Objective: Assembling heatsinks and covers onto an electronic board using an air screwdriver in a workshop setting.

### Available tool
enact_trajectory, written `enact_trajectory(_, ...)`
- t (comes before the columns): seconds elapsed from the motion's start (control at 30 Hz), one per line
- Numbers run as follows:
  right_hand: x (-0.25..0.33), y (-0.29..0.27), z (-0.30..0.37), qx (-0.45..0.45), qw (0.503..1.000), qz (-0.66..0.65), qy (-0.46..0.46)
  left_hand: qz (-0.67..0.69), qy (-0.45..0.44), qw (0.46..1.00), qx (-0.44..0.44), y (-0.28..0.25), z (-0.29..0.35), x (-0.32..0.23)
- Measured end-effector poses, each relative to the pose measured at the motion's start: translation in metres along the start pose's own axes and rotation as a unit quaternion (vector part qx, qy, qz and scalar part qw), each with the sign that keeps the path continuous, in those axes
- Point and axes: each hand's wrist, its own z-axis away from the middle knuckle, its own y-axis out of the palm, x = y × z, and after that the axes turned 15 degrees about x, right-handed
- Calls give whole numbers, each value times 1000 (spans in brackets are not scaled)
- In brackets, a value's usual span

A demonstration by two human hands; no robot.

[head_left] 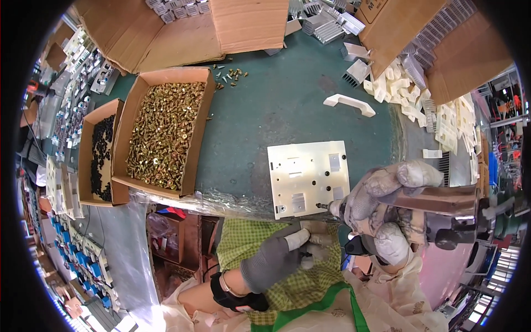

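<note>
A cream plastic plate (298, 166) with cut-outs and several black screws lies flat at the table's front edge. My right hand (381, 205), in a dirty white and grey glove, is wrapped round a power screwdriver (442, 202). The tool lies nearly level, its bit touching the plate's near right part. Below the table edge, my left hand (282, 254), in a grey glove with pale fingertips, is over the green checked apron (243, 243). Its fingers are curled together, and small dark bits show by them, too small to name.
A carton of brass-coloured screws (166, 133) and a narrower box of black screws (100, 155) stand at left. A white handle (349, 104) lies beyond the plate. White plastic parts (398, 91), finned metal heat sinks (329, 27) and large cartons (249, 25) line the back.
</note>
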Motion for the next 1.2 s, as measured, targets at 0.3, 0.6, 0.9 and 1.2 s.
enact_trajectory(0.3,-4,14,-6,68,993,89,26,-39,-13,999,-17,-13,-7,-6)
enact_trajectory(0.6,-2,12,-15,105,993,57,-15,-91,-12,994,-53,1,-2,-5)
enact_trajectory(0.9,24,9,-20,217,973,4,-75,-42,-8,998,-35,-4,-8,-3)
enact_trajectory(1.2,25,4,-22,257,963,-3,-80,-100,-53,993,-39,0,-15,-6)
